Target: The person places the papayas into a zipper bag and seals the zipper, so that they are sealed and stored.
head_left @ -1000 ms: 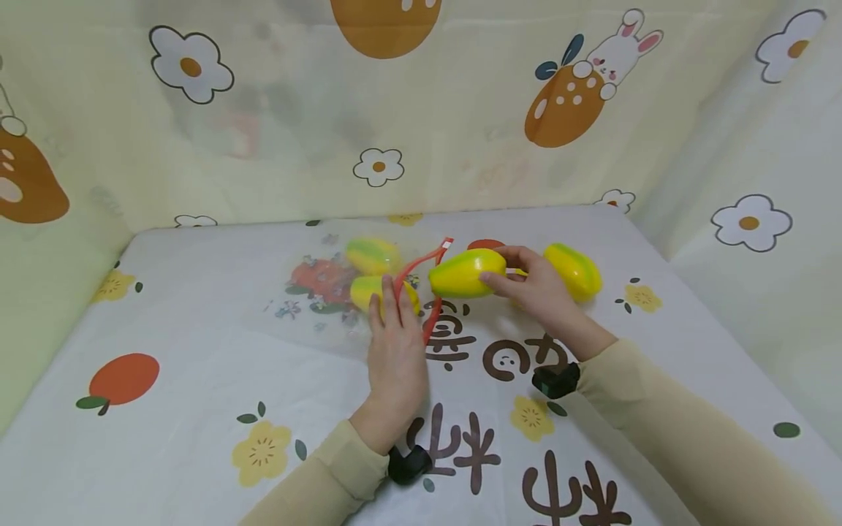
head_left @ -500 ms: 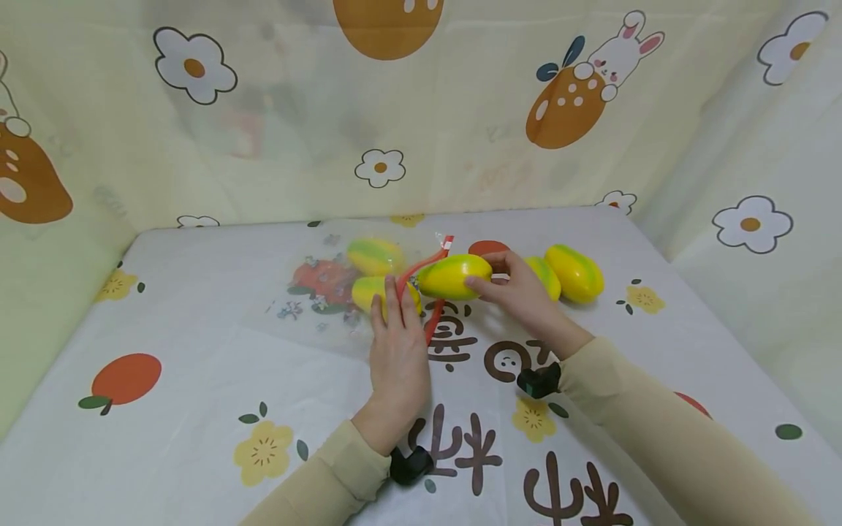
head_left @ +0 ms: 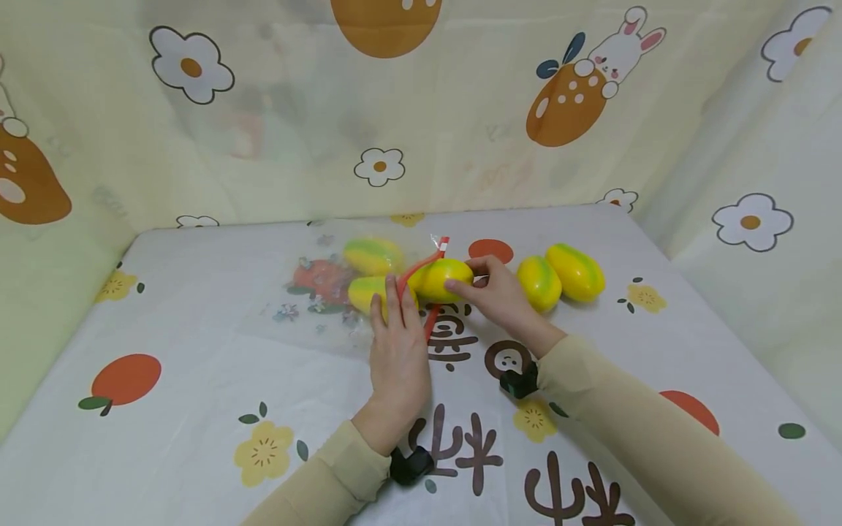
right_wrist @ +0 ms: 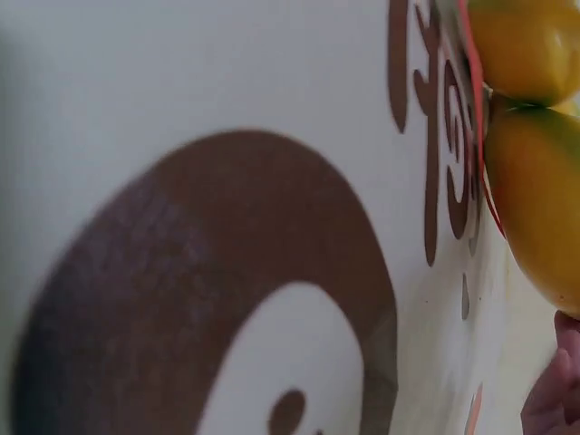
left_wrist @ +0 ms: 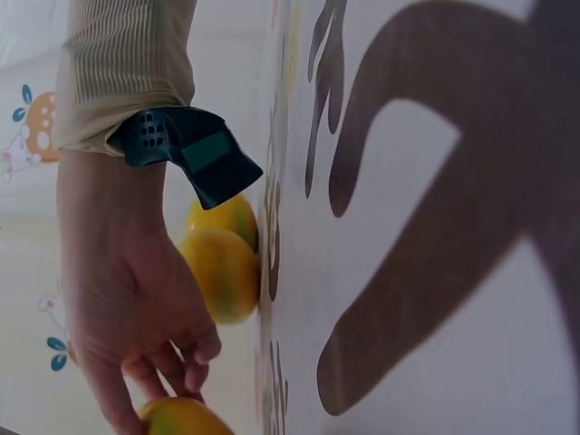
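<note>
A clear floral-printed bag (head_left: 316, 332) with a red-edged mouth (head_left: 419, 264) lies on the table. Two yellow papaya-like toy fruits, the far one (head_left: 373, 256) and the near one (head_left: 365, 294), are inside it. My left hand (head_left: 399, 358) rests on the bag by the mouth, fingers straight over the near fruit; its thumb is hidden. Between thumb and fingers, my right hand (head_left: 500, 296) holds a third toy papaya (head_left: 449, 280), its left end within the red-edged mouth. The left wrist view shows the right hand (left_wrist: 136, 281) with the fruit (left_wrist: 186, 419) at its fingertips.
Two more toy papayas, one nearer (head_left: 539, 283) and one farther (head_left: 576, 272), lie side by side right of my right hand. A patterned cloth (head_left: 184, 409) covers the table, and printed curtains (head_left: 276, 146) stand behind and at the sides.
My right hand has moved left, bringing the held toy papaya from right of the red edge into the bag's mouth. The left hand has stayed in place.
</note>
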Demonstrator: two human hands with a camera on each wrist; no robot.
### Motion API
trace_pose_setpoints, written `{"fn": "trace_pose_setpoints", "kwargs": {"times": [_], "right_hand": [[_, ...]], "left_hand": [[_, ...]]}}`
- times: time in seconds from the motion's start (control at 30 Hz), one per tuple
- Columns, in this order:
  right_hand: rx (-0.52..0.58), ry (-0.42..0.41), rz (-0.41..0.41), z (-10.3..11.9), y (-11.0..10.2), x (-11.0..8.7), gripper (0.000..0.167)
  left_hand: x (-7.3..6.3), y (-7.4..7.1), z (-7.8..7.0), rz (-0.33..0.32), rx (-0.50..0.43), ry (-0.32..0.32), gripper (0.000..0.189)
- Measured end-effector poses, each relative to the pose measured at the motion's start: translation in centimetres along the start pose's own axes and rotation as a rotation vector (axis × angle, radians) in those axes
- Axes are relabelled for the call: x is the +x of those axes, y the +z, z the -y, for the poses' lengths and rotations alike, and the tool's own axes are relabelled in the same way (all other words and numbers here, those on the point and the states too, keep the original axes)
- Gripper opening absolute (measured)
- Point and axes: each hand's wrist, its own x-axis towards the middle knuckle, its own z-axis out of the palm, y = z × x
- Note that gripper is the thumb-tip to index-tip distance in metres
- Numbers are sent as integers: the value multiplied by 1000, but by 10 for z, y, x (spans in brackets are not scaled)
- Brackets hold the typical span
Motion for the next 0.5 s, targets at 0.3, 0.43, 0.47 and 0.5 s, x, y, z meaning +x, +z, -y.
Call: {"fn": "trace_pose_setpoints", "kwargs": {"times": [0.3,0.43,0.47,0.5], "right_hand": [[-7,27,23,4,10,2,72],[15,31,67,3,10,3,70],[26,27,87,3,10,4,69],[41,21,109,2,9,5,67]], "left_hand": [[1,-2,-1,33,7,-24,67],[1,-3,-1,38,14,-22,67],[1,-3,-1,39,21,-19,67],[1,-4,-1,41,23,-18,67]]}}
